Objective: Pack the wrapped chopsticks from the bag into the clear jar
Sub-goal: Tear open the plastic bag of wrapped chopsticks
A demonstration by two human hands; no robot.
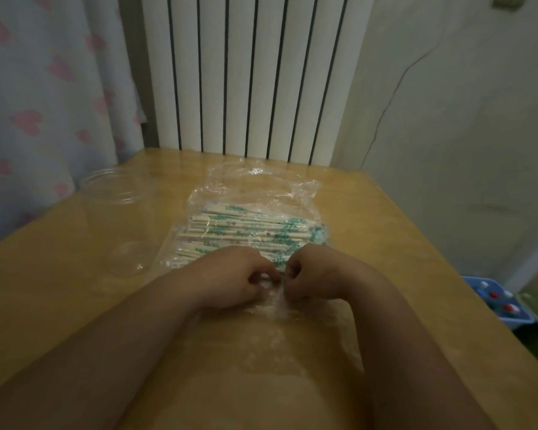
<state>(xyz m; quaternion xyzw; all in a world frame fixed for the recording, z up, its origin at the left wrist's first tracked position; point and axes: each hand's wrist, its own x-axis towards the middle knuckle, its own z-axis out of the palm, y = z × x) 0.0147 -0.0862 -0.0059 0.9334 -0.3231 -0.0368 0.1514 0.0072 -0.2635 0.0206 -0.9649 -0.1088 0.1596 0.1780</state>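
Head view: left hand (230, 276) and right hand (317, 274) pinch bag's (255, 187) near end; opening step, likely needing an outward pull.

A light wooden table (385, 243) fills the lower view, its far edge against a white ribbed radiator (249, 76) with dark gaps between its columns. To the left hangs a pale curtain (44, 103) printed with pink hearts. To the right is a pale wall (463, 150) marked by a long thin crack (385, 110). Low at the right edge sits a blue plastic basket (503, 318) holding small red and white items (510, 307), too blurred to identify.
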